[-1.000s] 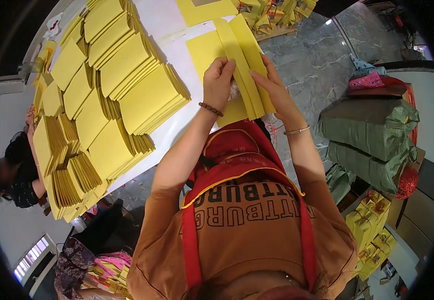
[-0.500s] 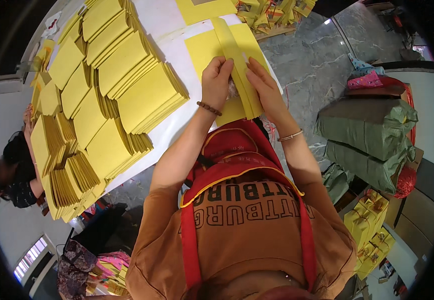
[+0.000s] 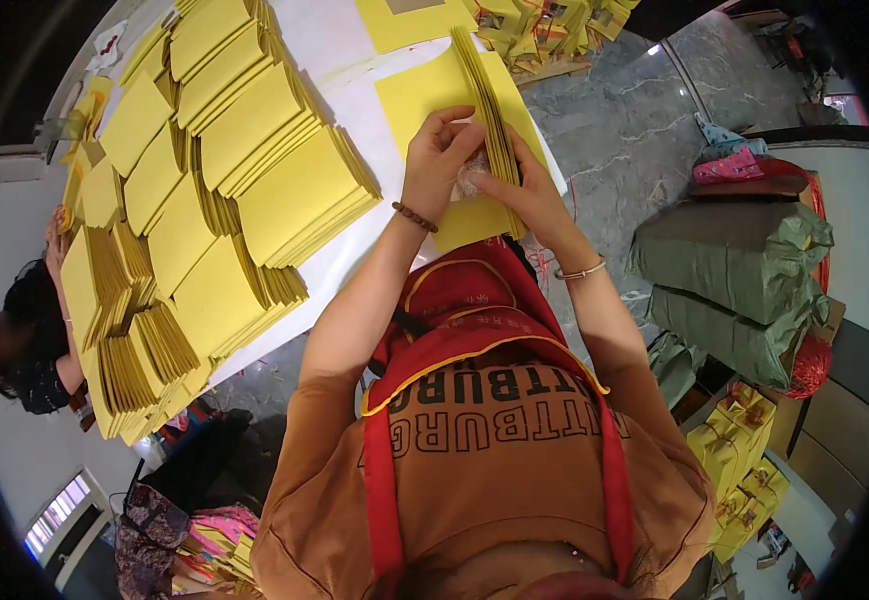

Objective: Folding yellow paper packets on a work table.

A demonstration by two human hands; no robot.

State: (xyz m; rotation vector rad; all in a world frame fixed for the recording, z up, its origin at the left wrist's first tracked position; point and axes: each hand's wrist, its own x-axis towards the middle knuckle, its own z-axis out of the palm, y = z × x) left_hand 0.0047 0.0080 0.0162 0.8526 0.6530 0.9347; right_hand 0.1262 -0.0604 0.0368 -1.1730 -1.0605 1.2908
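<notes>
in right hand (image 3: 539, 196), gripped yellow stack (image 3: 488, 98), long axis forward; left hand (image 3: 439, 160): grip unclear

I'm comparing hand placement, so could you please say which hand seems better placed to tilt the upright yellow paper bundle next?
Probably the right hand: it straddles the yellow paper bundle, thumb on the left side, fingers on the right. The left hand is only on the left side; its contact is unclear.

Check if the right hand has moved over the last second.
Yes. The right hand has shifted a little to the left, judged against the white table.
</notes>
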